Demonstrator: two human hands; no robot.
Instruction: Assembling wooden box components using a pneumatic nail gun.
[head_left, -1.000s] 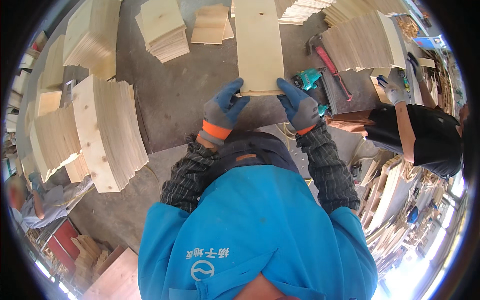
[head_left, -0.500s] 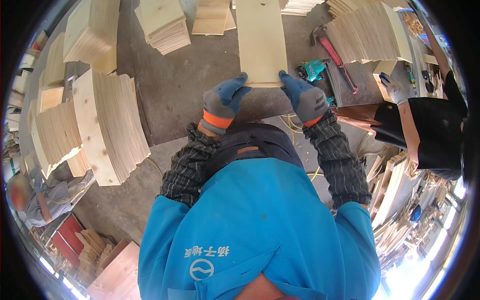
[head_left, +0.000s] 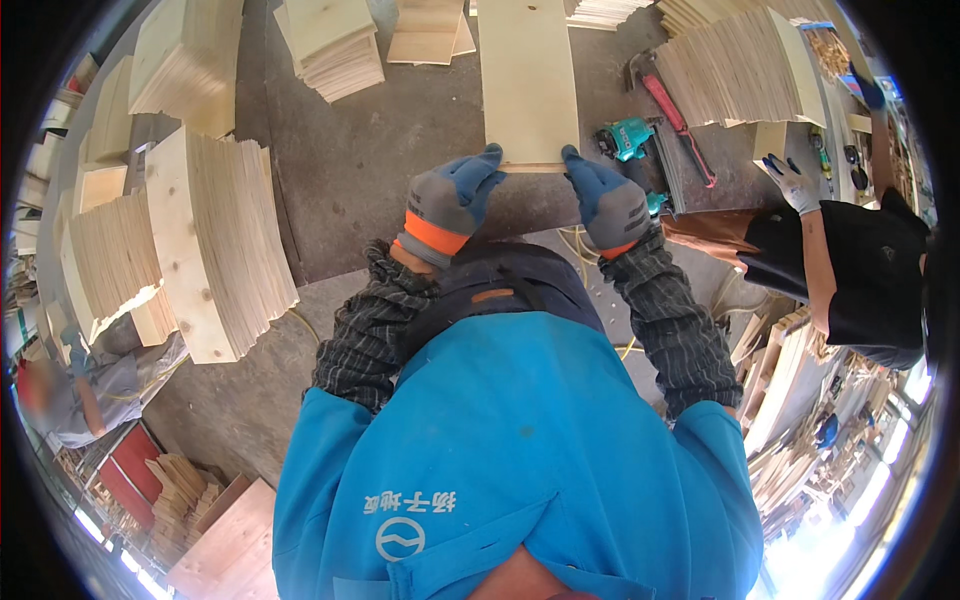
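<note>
A pale wooden board [head_left: 530,85] stretches away from me over the dark work table, its near end towards my body. My left hand [head_left: 450,205], in a grey and blue glove with an orange cuff, grips the near left corner. Gloved the same way, my right hand [head_left: 608,203] holds the near right corner. Thumbs and fingertips press at the board's edges, and a thin second layer shows along the near end. A teal power tool [head_left: 627,138] lies just right of my right hand, with a red-handled hammer [head_left: 672,105] beyond it.
Tall stacks of thin boards stand on the left [head_left: 215,245] and at the far right [head_left: 735,70]. A smaller stack [head_left: 335,55] sits at the back left beside loose boards [head_left: 425,30]. To the right, a co-worker's gloved hand [head_left: 797,185] reaches the table. Yellow hoses [head_left: 580,245] lie below.
Both hands keep their grip on the board's near corners. The board sits very slightly further right and higher in view. The co-worker on the right has shifted an arm.
</note>
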